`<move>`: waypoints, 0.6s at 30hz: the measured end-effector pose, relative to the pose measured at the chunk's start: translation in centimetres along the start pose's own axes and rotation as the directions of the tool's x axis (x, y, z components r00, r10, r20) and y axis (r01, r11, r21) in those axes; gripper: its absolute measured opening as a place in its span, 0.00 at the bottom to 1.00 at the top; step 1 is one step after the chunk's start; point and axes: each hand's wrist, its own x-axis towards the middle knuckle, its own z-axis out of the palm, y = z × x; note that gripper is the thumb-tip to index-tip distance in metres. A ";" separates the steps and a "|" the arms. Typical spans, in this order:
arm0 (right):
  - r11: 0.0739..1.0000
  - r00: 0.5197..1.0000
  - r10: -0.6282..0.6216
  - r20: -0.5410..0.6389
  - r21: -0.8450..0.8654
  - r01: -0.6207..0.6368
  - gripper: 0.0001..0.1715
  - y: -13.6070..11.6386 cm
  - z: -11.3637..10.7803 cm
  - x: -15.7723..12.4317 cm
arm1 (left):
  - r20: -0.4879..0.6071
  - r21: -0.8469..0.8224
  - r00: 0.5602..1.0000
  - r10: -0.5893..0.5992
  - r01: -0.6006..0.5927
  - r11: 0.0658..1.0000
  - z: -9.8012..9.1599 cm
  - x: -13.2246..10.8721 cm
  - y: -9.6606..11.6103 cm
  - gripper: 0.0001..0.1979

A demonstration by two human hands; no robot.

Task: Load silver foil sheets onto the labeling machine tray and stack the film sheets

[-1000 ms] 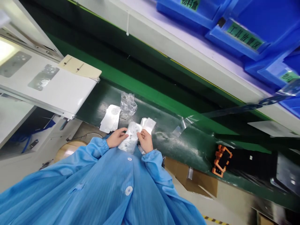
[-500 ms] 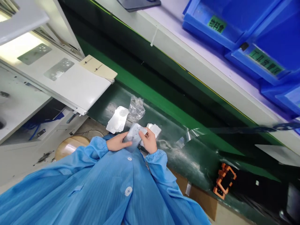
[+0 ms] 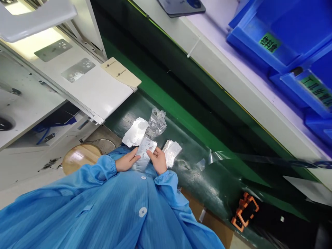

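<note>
The left hand (image 3: 126,162) and right hand (image 3: 157,160) angle inward, close together, clamping a translucent plastic sheet (image 3: 144,152) over a green desk (image 3: 197,173). Fingers hide part of it; its markings are hard to make out. Beyond lie white sheets (image 3: 135,132), a crumpled plastic bag (image 3: 157,122) and a silvery stack (image 3: 171,153).

Person is wearing a blue pinstriped smock (image 3: 103,214); white snap buttons (image 3: 142,212) are running down its front, gathered cuffs (image 3: 107,167) are closing at the wrists, left hand (image 3: 127,160) and right hand (image 3: 158,160) showing bare.
</note>
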 end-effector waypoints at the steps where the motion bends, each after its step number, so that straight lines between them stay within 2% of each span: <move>1: 1.000 1.000 0.015 0.011 -0.016 -0.015 0.28 0.3 0.1 -0.2 | 0.033 0.021 0.999 -0.003 0.002 1.000 -0.3 -0.2 0.1 0.19; 4: 0.997 0.996 0.050 0.072 -0.068 -0.045 0.29 0.4 -0.1 -0.6 | 0.117 0.078 0.993 0.006 -0.016 0.997 -1.0 -0.5 0.7 0.17; 6: 0.996 0.995 0.026 0.095 -0.091 -0.018 0.28 -0.6 -0.5 -0.5 | 0.170 0.093 0.985 0.032 -0.048 0.995 -1.2 -0.5 1.2 0.17; 9: 0.972 0.987 -0.160 -0.003 -0.177 0.157 0.26 -3.6 -1.3 0.2 | 0.198 0.141 0.978 0.070 -0.100 0.985 -1.1 -0.4 1.6 0.17; 11: 0.915 0.961 -0.275 -0.009 -0.311 0.259 0.19 -6.0 -1.7 0.9 | 0.204 0.204 0.975 0.085 -0.128 0.971 -1.1 -0.3 1.7 0.18; 13: 0.843 0.952 -0.291 0.098 -0.445 0.303 0.14 -8.4 -1.8 1.6 | 0.221 0.261 0.970 0.100 -0.158 0.952 -1.3 -0.3 1.7 0.21; 15: 0.764 0.940 -0.266 0.213 -0.548 0.341 0.14 -10.5 -1.5 2.3 | 0.223 0.287 0.967 0.125 -0.188 0.939 -1.5 -0.3 1.8 0.24; 18: 0.638 0.902 -0.277 0.331 -0.639 0.430 0.15 -13.0 -0.2 3.3 | 0.157 0.248 0.970 0.187 -0.222 0.943 -2.3 -0.4 1.8 0.25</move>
